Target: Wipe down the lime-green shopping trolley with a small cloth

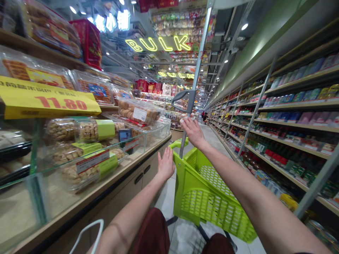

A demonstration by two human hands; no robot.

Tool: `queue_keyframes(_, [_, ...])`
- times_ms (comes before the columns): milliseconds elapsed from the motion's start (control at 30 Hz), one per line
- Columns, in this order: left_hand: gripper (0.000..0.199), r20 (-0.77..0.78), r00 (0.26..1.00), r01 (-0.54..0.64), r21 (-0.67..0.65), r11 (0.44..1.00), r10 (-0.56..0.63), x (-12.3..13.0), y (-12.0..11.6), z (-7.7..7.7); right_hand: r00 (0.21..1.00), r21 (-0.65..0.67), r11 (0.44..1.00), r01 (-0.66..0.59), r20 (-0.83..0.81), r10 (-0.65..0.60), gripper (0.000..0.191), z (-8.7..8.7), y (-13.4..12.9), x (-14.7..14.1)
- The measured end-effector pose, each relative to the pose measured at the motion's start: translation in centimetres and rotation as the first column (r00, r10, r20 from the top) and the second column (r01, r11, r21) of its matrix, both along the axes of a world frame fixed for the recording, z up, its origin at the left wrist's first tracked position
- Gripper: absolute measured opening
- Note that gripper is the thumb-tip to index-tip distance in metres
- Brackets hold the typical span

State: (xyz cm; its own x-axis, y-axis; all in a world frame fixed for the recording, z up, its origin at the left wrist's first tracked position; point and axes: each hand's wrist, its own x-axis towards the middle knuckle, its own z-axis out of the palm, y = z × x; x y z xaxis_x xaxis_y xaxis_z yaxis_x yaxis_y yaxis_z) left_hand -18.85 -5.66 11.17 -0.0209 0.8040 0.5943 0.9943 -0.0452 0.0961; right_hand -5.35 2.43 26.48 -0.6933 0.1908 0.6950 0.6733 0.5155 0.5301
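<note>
Left hand (166, 164) and right hand (192, 132) apart, both out over lime-green shopping cart (209, 197).
Right fingers (185, 122) spread at cart's metal pole (198, 67), just below grey loop handle (182, 100); grip strength can't tell. Left hand open, fingers up, near cart's front-left corner; contact can't tell. Cart sits bottom centre of frame on tile floor (182, 233). Left of frame: glass display counter (87, 176) with clear plastic tubs of cookies (79, 129), yellow price sign (47, 98) reading 11.80. Right of frame: long shelves of packaged goods (280, 134). Neon BULK sign (159, 44) top centre. Two small figures (203, 116) far down aisle, too small to detail. White bag handle (87, 238) lower left, by left forearm (129, 222).
</note>
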Motion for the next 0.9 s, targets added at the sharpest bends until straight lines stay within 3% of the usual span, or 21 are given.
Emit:
queue_keyframes(67, [0.07,-0.009,1.0,0.005,0.008,1.0,-0.005,0.2,0.0,-0.1,0.998,-0.018,1.0,0.002,0.069,-0.001,0.044,-1.3,-0.1,0.2])
queue_keyframes(233, [0.069,-0.018,1.0,0.014,0.019,1.0,-0.014,-0.2,-0.3,0.0,0.957,-0.096,0.995,-0.011,0.287,0.038,0.043,-8.7,-1.0,1.0])
queue_keyframes(300, [0.069,-0.016,1.0,0.006,0.014,1.0,-0.006,-0.5,-0.3,0.2,0.933,-0.124,0.992,-0.015,0.354,0.059,0.04,-10.1,-1.3,1.2])
queue_keyframes(400, [0.069,-0.02,1.0,0.002,0.022,1.0,-0.001,-0.6,-0.3,0.4,0.938,-0.134,0.991,-0.008,0.343,0.054,0.042,-8.8,-1.3,1.3])
queue_keyframes(533, [0.07,-0.028,1.0,0.012,0.025,1.0,-0.012,0.1,-0.1,0.3,0.995,-0.097,0.995,0.024,0.097,-0.014,0.049,-4.2,-0.9,1.1])
queue_keyframes(600, [0.07,-0.039,0.999,0.018,0.033,0.999,-0.017,0.5,0.0,0.2,0.999,-0.097,0.995,0.033,0.022,-0.031,0.05,-3.4,-0.8,1.1])
queue_keyframes(667, [0.071,-0.052,0.998,0.025,0.039,0.999,-0.023,0.7,0.1,0.1,0.998,-0.116,0.993,0.029,0.054,-0.023,0.05,-4.4,-1.0,1.3])
queue_keyframes(833, [0.071,-0.064,0.997,0.034,0.037,0.999,-0.032,0.5,-0.1,0.3,0.969,-0.182,0.983,0.003,0.245,0.042,0.047,-9.9,-1.7,1.9])
queue_keyframes(900, [0.07,-0.059,0.998,0.029,0.034,0.999,-0.027,0.3,-0.2,0.6,0.963,-0.194,0.981,-0.001,0.266,0.054,0.046,-10.4,-1.7,1.9])
